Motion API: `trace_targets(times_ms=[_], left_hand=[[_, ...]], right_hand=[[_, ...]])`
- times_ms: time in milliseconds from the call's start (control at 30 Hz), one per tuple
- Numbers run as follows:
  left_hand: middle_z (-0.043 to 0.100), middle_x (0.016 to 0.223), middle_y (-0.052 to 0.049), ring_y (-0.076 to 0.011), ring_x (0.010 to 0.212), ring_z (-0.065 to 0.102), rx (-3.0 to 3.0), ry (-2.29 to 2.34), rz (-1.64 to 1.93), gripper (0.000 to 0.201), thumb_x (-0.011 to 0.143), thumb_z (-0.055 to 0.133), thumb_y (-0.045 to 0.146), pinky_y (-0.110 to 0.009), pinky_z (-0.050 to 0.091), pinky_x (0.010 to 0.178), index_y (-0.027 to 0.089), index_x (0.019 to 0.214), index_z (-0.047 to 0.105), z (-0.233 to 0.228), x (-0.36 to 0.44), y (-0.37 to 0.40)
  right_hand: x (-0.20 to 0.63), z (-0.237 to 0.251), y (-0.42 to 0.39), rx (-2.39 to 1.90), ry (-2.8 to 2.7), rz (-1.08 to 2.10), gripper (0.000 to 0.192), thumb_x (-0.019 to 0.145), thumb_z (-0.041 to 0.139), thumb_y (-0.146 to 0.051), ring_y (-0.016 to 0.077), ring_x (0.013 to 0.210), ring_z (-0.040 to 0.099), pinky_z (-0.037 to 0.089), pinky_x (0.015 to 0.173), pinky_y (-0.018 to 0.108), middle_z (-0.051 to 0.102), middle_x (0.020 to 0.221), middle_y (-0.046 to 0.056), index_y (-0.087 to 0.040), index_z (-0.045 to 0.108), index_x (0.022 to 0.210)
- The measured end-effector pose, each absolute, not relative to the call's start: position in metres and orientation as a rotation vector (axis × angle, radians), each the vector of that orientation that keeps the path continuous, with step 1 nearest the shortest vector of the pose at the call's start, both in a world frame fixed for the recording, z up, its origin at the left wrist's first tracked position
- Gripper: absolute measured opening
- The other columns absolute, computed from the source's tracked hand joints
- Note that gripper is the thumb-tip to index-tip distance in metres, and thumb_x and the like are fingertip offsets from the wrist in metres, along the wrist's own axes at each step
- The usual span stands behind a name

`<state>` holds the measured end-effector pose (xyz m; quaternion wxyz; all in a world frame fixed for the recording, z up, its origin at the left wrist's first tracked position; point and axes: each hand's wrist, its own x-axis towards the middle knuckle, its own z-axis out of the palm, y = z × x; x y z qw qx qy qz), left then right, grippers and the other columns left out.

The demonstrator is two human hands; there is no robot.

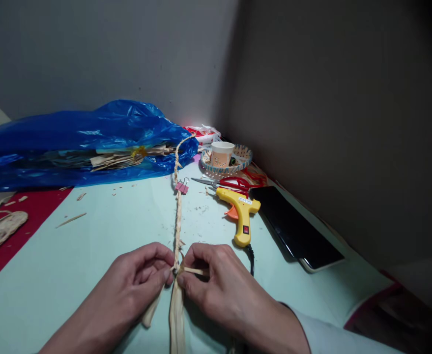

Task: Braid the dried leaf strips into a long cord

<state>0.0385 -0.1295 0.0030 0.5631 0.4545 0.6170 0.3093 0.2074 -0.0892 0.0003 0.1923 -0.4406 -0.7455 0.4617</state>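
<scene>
A crumpled blue plastic bag (79, 142) lies at the back of the pale table (90, 255), dry strips showing inside it. Near the wall a paper cup (222, 153) sits in a small woven basket (242, 156). Red-handled scissors (226, 183) lie just beside a yellow glue gun (241, 214), next to a dark tablet (293, 227). A red mat (24, 216) carries loose fibre at the left edge
</scene>
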Motion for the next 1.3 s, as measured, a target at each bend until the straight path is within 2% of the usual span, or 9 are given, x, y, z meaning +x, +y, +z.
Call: trace_targets(times_ms=[133, 300, 433, 567, 700, 933, 1100, 1200, 1300], left_hand=[[0.054, 0.064, 0.005, -0.0109, 0.055, 0.042, 0.967, 1.437, 0.688, 0.017, 0.072, 0.068, 0.029, -0.021, 0.03, 0.051, 0.019, 0.083, 0.06, 0.01, 0.038, -0.129], [0.051, 0.062, 0.004, -0.0172, 0.068, 0.053, 1.132, 1.543, 0.747, 0.012, 0.072, 0.066, 0.03, -0.024, 0.036, 0.059, 0.02, 0.076, 0.06, 0.005, 0.045, -0.133], [0.055, 0.068, 0.003, -0.0166, 0.068, 0.049, 1.253, 1.637, 0.743, 0.017, 0.078, 0.059, 0.037, -0.025, 0.037, 0.061, 0.02, 0.074, 0.059, -0.001, 0.048, -0.136], [0.049, 0.064, 0.004, -0.0143, 0.062, 0.042, 1.286, 1.652, 0.755, 0.023, 0.079, 0.055, 0.042, -0.024, 0.035, 0.057, 0.02, 0.073, 0.058, -0.002, 0.047, -0.135], [0.047, 0.063, 0.005, -0.0137, 0.06, 0.042, 1.334, 1.68, 0.75, 0.021, 0.08, 0.052, 0.04, -0.024, 0.035, 0.056, 0.02, 0.074, 0.056, -0.001, 0.048, -0.135], [0.058, 0.072, 0.001, -0.0175, 0.066, 0.054, 1.647, 1.776, 0.712, 0.026, 0.089, 0.041, 0.041, -0.027, 0.041, 0.06, 0.023, 0.075, 0.053, 0.002, 0.051, -0.143], [0.063, 0.07, 0.003, -0.016, 0.066, 0.06, 1.701, 1.87, 0.738, 0.025, 0.09, 0.045, 0.041, -0.025, 0.044, 0.061, 0.024, 0.074, 0.055, 0.006, 0.051, -0.152], [0.062, 0.068, 0.004, -0.0137, 0.063, 0.06, 1.839, 1.94, 0.84, 0.024, 0.092, 0.045, 0.036, -0.023, 0.044, 0.059, 0.024, 0.073, 0.054, 0.001, 0.056, -0.161], [0.06, 0.064, 0.002, -0.0133, 0.057, 0.057, 2.258, 1.885, 1.0, 0.019, 0.092, 0.047, 0.021, -0.024, 0.043, 0.057, 0.022, 0.075, 0.054, -0.01, 0.06, -0.167]], right_hand=[[0.206, -0.001, -0.089, -1.212, -2.121, 1.271, 0.011, 0.079, 0.055, -0.023, 0.0117, 0.06, 0.048, 0.031, 0.056, 0.022, 0.059, 0.062, -0.001, -0.018, 0.06, 0.072], [0.203, -0.007, -0.093, -1.262, -2.159, 1.125, 0.011, 0.079, 0.057, -0.025, 0.0108, 0.057, 0.043, 0.027, 0.054, 0.023, 0.057, 0.06, -0.001, -0.018, 0.059, 0.071], [0.205, -0.007, -0.093, -1.205, -2.191, 1.161, 0.014, 0.082, 0.058, -0.029, 0.0108, 0.058, 0.042, 0.026, 0.053, 0.023, 0.058, 0.062, -0.001, -0.019, 0.06, 0.072], [0.21, -0.002, -0.092, -1.144, -2.213, 1.177, 0.017, 0.085, 0.056, -0.029, 0.0101, 0.058, 0.041, 0.025, 0.053, 0.023, 0.053, 0.06, -0.003, -0.018, 0.056, 0.072], [0.21, 0.001, -0.091, -1.096, -2.186, 1.201, 0.021, 0.091, 0.051, -0.031, 0.0101, 0.06, 0.043, 0.027, 0.054, 0.022, 0.054, 0.062, -0.003, -0.017, 0.06, 0.077], [0.205, 0.001, -0.09, -1.078, -2.035, 1.312, 0.019, 0.086, 0.055, -0.022, 0.008, 0.056, 0.042, 0.03, 0.055, 0.02, 0.05, 0.057, -0.004, -0.015, 0.065, 0.072], [0.202, -0.004, -0.093, -1.088, -1.896, 1.412, 0.018, 0.082, 0.057, -0.023, 0.0083, 0.056, 0.044, 0.033, 0.054, 0.019, 0.053, 0.057, -0.003, -0.014, 0.065, 0.068], [0.2, -0.007, -0.094, -1.096, -1.83, 1.471, 0.018, 0.081, 0.057, -0.023, 0.01, 0.059, 0.047, 0.033, 0.054, 0.02, 0.058, 0.06, 0.0, -0.014, 0.065, 0.067], [0.2, -0.007, -0.094, -1.027, -1.727, 1.643, 0.021, 0.081, 0.054, -0.023, 0.0111, 0.057, 0.05, 0.035, 0.053, 0.021, 0.057, 0.058, 0.001, -0.014, 0.063, 0.064]])
